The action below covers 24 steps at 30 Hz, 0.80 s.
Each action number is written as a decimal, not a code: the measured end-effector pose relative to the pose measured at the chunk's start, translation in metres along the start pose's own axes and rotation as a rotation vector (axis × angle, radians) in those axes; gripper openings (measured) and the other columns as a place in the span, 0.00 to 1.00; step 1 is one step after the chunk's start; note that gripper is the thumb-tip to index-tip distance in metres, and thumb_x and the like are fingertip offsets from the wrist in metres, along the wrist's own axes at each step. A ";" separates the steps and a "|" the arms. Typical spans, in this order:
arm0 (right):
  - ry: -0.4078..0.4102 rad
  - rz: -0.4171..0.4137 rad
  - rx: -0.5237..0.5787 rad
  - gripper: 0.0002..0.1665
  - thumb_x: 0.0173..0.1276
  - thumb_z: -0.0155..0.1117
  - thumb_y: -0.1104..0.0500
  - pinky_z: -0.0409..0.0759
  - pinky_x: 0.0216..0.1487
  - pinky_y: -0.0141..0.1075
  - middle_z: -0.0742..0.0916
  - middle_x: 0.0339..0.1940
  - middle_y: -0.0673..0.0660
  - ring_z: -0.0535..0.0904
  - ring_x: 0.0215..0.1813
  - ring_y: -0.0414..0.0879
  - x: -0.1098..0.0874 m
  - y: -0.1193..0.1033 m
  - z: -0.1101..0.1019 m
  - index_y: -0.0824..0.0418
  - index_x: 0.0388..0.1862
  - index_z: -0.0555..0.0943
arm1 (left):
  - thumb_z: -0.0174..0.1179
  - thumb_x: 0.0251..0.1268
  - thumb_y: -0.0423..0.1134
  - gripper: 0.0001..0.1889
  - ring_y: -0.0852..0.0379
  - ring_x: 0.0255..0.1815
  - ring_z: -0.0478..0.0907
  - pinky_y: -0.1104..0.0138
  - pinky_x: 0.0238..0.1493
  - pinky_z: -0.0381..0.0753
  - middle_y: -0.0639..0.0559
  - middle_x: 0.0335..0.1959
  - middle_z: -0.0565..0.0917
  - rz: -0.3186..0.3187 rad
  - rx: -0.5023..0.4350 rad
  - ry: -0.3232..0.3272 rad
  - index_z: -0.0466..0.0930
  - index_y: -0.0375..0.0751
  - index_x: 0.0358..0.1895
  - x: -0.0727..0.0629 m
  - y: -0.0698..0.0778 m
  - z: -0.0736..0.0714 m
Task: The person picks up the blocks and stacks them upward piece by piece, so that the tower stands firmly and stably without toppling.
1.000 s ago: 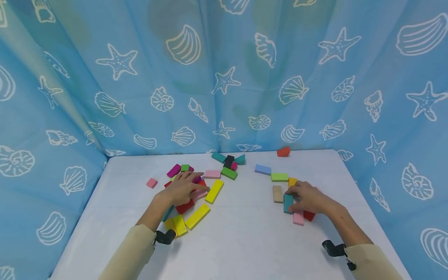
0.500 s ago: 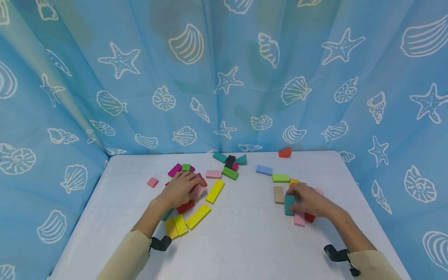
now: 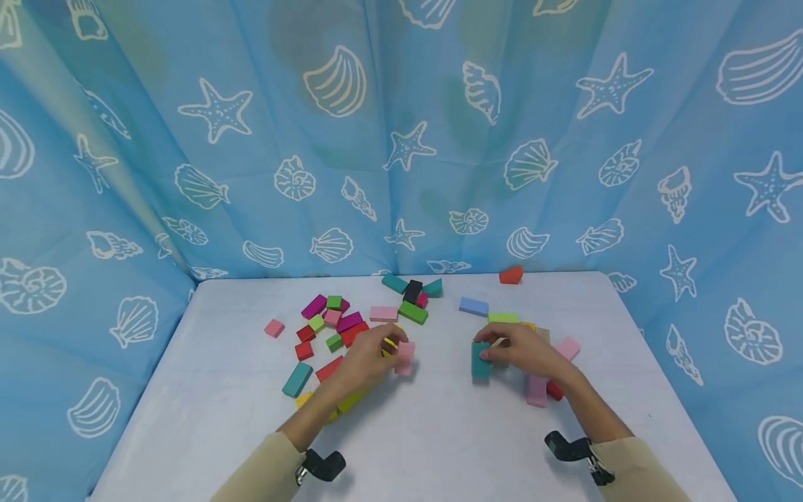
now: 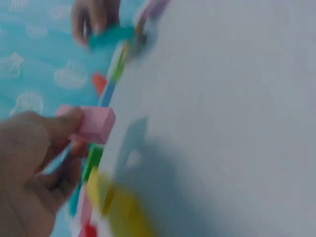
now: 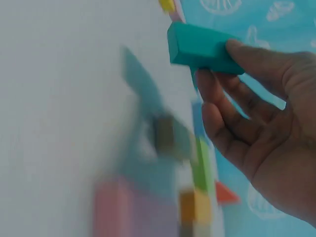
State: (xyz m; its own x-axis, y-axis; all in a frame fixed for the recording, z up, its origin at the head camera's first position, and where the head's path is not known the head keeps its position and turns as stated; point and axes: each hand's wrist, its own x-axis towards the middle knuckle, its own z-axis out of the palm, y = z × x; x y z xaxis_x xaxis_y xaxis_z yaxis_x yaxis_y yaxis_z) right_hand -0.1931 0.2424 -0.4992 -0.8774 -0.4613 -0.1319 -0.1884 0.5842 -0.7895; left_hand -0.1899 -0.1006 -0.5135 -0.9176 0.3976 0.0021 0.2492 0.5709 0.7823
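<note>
My left hand [image 3: 366,357] pinches a pink block [image 3: 405,358] between thumb and fingers, over the middle of the table. In the left wrist view the pink block [image 4: 94,124] is raised, its shadow falling on the white surface. Across from it, my right hand [image 3: 523,348] holds a teal block [image 3: 480,360] by one end. The right wrist view has this teal block [image 5: 205,48] clear of the table, thumb on one side and fingertips on the other. Yellow blocks [image 3: 351,399] lie partly hidden beneath the left hand and forearm.
Several red, green, magenta and pink blocks lie scattered at left, with a teal block [image 3: 297,379] among them. A black block [image 3: 412,290] sits at the back with others. Pink blocks [image 3: 537,390] and a red block [image 3: 555,390] lie by the right forearm. A blue curtain [image 3: 401,139] hangs behind.
My left hand has picked the pink block out of the left group and moved right with it. My right hand has lifted the teal block and carried it left toward the middle.
</note>
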 end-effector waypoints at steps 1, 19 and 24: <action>-0.011 -0.001 0.010 0.16 0.70 0.68 0.52 0.82 0.50 0.36 0.86 0.49 0.51 0.82 0.51 0.48 0.005 -0.003 0.006 0.51 0.55 0.84 | 0.71 0.62 0.42 0.18 0.59 0.47 0.81 0.69 0.46 0.84 0.59 0.48 0.83 -0.014 -0.025 -0.006 0.80 0.50 0.54 0.003 0.002 0.009; 0.089 0.214 -0.018 0.14 0.69 0.69 0.55 0.80 0.44 0.36 0.88 0.46 0.51 0.80 0.40 0.44 0.048 -0.011 0.060 0.52 0.52 0.88 | 0.71 0.63 0.46 0.19 0.60 0.40 0.74 0.73 0.39 0.78 0.56 0.38 0.79 -0.082 0.069 0.005 0.84 0.45 0.55 0.026 0.012 0.059; 0.093 0.218 -0.059 0.13 0.70 0.68 0.55 0.81 0.49 0.40 0.89 0.47 0.50 0.79 0.45 0.45 0.051 -0.012 0.061 0.52 0.51 0.89 | 0.70 0.64 0.47 0.18 0.60 0.39 0.74 0.73 0.38 0.77 0.55 0.38 0.78 -0.083 0.084 0.005 0.84 0.45 0.54 0.025 0.011 0.058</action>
State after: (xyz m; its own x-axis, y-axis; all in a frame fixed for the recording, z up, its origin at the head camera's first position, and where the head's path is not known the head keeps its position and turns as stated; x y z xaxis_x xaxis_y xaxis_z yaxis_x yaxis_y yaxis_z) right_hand -0.2088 0.1712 -0.5336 -0.9364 -0.2584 -0.2377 -0.0131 0.7023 -0.7118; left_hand -0.1923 -0.0421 -0.5410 -0.9376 0.3429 -0.0571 0.1974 0.6602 0.7247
